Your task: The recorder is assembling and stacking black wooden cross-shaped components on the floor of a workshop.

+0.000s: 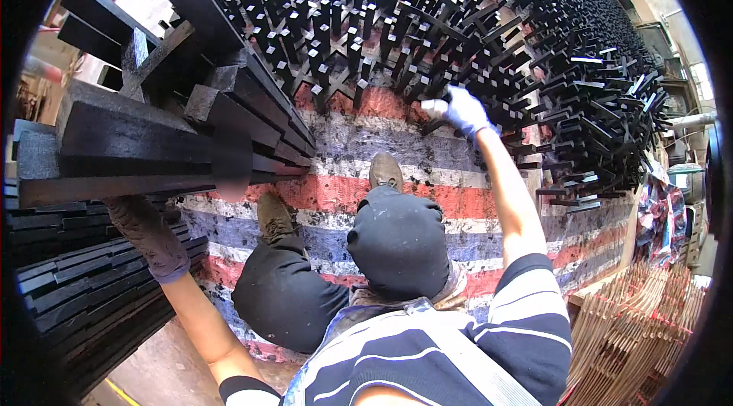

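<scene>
Right hand, gloved, reaches forward and grasps a black stick at the near edge of the upright sticks on the striped mat; left hand cradles a bundle of black slats, long axes crosswise.

Left hand gloved, raised at left, gripping; right hand gloved, arm stretched forward, fingers closed.

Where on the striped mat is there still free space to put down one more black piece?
The striped mat is bare between the standing black pieces and the person's shoes, and also right of the knees toward the wooden frames. Beyond the right hand it is packed. The left hand supports a bundle of black sticks.
</scene>
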A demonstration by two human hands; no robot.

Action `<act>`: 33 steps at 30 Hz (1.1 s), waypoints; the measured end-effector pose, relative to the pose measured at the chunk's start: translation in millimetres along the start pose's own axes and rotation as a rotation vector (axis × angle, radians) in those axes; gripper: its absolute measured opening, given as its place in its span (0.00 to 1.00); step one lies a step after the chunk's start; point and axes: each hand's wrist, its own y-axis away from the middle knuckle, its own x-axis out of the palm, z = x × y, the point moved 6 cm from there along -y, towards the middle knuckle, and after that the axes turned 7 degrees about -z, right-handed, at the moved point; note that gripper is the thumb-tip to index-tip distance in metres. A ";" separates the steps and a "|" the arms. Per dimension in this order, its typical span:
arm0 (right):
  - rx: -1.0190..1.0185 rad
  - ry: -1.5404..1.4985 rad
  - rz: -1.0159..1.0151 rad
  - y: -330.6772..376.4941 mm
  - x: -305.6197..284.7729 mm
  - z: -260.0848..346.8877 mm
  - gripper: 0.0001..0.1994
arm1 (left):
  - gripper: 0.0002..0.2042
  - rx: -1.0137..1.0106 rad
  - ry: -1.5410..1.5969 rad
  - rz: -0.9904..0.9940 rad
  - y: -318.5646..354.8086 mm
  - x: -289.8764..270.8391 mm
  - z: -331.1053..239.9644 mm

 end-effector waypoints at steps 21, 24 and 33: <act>-0.857 -0.698 -1.075 104.8 -358.4 188.4 0.15 | 0.17 0.129 0.158 0.118 27.4 6.6 -38.3; -0.977 -0.380 -1.099 108.1 -375.6 223.5 0.17 | 0.17 0.036 0.137 0.126 21.9 7.3 -28.9; -1.184 -0.891 -0.092 97.6 -353.6 228.6 0.19 | 0.18 0.071 0.182 0.201 17.4 14.9 -34.9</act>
